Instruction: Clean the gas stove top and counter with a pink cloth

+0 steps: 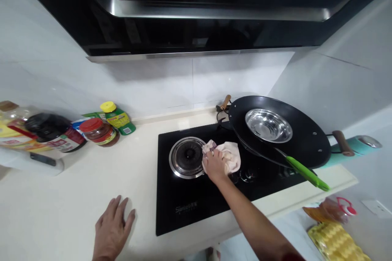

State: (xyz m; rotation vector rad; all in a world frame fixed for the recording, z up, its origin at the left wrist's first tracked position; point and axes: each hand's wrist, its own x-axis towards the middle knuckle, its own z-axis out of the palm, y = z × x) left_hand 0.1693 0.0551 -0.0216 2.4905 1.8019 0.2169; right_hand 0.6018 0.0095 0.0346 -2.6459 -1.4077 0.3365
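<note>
My right hand (214, 164) is closed over a pale pink cloth (230, 156) and presses it onto the black glass gas stove (183, 195). The cloth lies bunched beside the left burner (188, 157), reaching its metal ring. My fingertips are partly sunk in the fabric. Flat on the white countertop (134, 179), left of the stove, rests my left hand (112, 226) with its fingers spread, holding nothing.
A black wok (306, 134) covers the stove's right side, with a steel bowl (269, 125) and a green-handled utensil (306, 172) in it. Its handle juts past the front edge. Jars (99, 131) and bottles stand at left. A range hood (202, 32) hangs overhead.
</note>
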